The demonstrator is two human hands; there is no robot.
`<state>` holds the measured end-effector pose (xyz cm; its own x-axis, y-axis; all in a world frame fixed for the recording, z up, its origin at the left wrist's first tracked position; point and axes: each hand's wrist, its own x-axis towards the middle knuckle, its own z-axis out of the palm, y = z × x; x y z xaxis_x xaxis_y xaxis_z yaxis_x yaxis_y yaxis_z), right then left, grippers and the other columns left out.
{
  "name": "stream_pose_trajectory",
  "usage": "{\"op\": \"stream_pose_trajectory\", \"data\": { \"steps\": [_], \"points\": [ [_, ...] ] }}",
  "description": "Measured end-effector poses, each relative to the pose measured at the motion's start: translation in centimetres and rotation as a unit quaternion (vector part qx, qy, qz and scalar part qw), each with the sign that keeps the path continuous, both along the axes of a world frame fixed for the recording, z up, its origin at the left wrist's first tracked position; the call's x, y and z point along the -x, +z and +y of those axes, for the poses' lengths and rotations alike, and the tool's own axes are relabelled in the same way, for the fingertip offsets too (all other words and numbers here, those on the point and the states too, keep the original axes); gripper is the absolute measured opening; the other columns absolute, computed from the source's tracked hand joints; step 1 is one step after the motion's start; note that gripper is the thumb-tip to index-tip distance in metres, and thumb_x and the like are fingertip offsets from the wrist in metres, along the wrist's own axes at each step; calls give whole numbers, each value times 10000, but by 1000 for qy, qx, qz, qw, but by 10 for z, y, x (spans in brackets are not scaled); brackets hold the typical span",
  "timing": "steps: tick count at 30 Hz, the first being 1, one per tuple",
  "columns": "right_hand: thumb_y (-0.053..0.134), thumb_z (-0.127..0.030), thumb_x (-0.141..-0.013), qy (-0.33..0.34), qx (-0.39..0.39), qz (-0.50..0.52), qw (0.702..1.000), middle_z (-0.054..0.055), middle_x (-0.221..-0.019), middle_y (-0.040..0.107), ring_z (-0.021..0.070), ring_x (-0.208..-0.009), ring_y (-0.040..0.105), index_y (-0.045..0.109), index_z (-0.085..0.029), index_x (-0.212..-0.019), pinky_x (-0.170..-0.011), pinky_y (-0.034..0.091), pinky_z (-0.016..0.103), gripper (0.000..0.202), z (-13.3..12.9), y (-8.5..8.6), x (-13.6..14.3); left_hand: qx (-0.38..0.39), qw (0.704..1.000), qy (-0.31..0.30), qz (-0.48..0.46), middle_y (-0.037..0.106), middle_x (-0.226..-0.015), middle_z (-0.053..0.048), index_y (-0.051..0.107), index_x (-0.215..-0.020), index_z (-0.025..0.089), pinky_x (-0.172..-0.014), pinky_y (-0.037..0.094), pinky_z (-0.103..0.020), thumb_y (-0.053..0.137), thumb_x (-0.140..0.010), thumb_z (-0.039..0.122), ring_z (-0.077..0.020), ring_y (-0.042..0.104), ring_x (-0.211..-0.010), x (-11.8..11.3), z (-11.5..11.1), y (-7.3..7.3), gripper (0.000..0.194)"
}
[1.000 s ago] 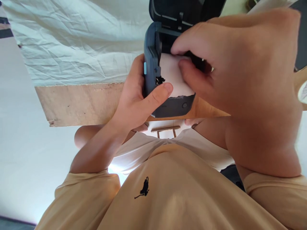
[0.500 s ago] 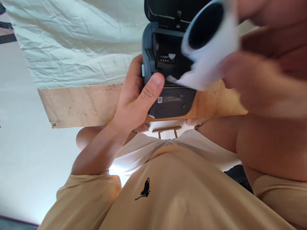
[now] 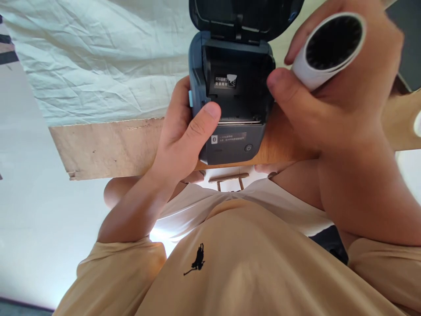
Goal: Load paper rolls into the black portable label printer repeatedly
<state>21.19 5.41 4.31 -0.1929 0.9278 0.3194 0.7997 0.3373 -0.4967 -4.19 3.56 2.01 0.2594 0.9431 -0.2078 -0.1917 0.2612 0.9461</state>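
Observation:
My left hand [image 3: 184, 131] is closed around the left side of a dark blue-grey label printer [image 3: 226, 147], its thumb lying over the front left edge. The printer's black lid [image 3: 246, 19] stands raised, and the bay inside shows a small printed sticker [image 3: 225, 81] and no roll. To the right, my right hand [image 3: 335, 109] holds a white paper roll [image 3: 312, 72] with a dark core facing up. The right thumb tip is at the printer's right edge; whether it touches is hard to tell. The other right fingers are partly hidden by the roll.
A pale green cloth [image 3: 115, 57] covers the far part of the wooden table [image 3: 115, 147], whose bare front edge runs above my knees. A dark flat object [image 3: 408, 39] lies at the upper right. Part of a white round item [image 3: 417, 124] shows at the right edge.
My right hand has moved the paper roll away from over the printer's bay to its right side, turning it more upright. The loose paper end is out of sight now. My left hand keeps its hold.

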Motion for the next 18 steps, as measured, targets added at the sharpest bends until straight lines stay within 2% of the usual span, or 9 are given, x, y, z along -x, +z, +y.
{"op": "stream_pose_trajectory", "data": {
  "steps": [2, 4, 7, 9, 12, 14, 16, 18],
  "points": [
    [412, -755, -1194, 4, 23, -40, 999, 62, -1325, 754, 203, -1288, 742, 747, -167, -1373, -1216, 606, 407, 700, -2, 2, 2, 10, 1000, 1, 4, 810, -1203, -49, 834, -1358, 364, -832, 706, -446, 970, -943, 688, -301, 790, -1040, 1, 0, -3, 544],
    [349, -794, -1184, -13, 28, -40, 999, 15, -1370, 721, 152, -1301, 701, 707, -180, -1427, -1248, 574, 325, 751, -4, 4, 2, 11, 1000, -8, -7, 800, -1144, -39, 856, -1310, 380, -802, 702, -432, 1004, -889, 714, -286, 778, -995, 2, 1, -5, 557],
    [365, -794, -1166, -26, 8, -22, 999, -7, -1363, 686, 104, -1285, 668, 657, -121, -1484, -1228, 548, 210, 800, -4, 3, -1, 10, 999, -11, -32, 808, -1153, -21, 885, -1242, 403, -879, 727, -447, 1055, -808, 730, -291, 794, -1050, 1, 3, -2, 570],
    [396, -772, -1159, -22, 21, 8, 1000, -32, -1379, 709, 66, -1242, 708, 596, -120, -1584, -1143, 571, 154, 803, -2, 0, -4, 20, 1000, -6, -22, 810, -1169, -14, 875, -1252, 415, -882, 728, -445, 1056, -807, 733, -289, 798, -1061, -1, 2, 2, 576],
    [481, -571, -1179, -8, 43, 36, 998, -81, -1582, 708, 14, -1187, 750, 526, -190, -1682, -1058, 597, 126, 632, 0, -2, -6, 30, 999, 10, 18, 812, -1159, -18, 844, -1250, 391, -879, 723, -456, 1052, -829, 720, -292, 807, -1045, -3, 1, 7, 573],
    [531, -398, -1157, -9, 61, 29, 998, -89, -1646, 693, 27, -1238, 756, 556, -222, -1660, -1131, 604, 146, 534, 0, -1, -4, 27, 999, 16, 39, 816, -1158, -23, 838, -1246, 376, -919, 728, -477, 1035, -855, 679, -303, 817, -1065, -2, 0, 7, 532],
    [547, -312, -1120, -18, 89, 18, 996, -87, -1581, 734, 60, -1301, 760, 587, -239, -1633, -1205, 604, 179, 519, -1, 2, 0, 16, 999, 8, 46, 824, -1186, -27, 838, -1284, 379, -950, 737, -487, 985, -913, 647, -309, 822, -1096, -1, 0, 4, 480],
    [592, -288, -1062, -22, 103, 40, 994, -89, -1540, 747, 94, -1383, 743, 636, -238, -1605, -1288, 582, 199, 548, -2, 5, 4, 0, 999, -1, 41, 836, -1236, -33, 834, -1341, 383, -972, 748, -491, 925, -979, 625, -314, 826, -1131, 1, 0, 0, 445]
  ]
}}
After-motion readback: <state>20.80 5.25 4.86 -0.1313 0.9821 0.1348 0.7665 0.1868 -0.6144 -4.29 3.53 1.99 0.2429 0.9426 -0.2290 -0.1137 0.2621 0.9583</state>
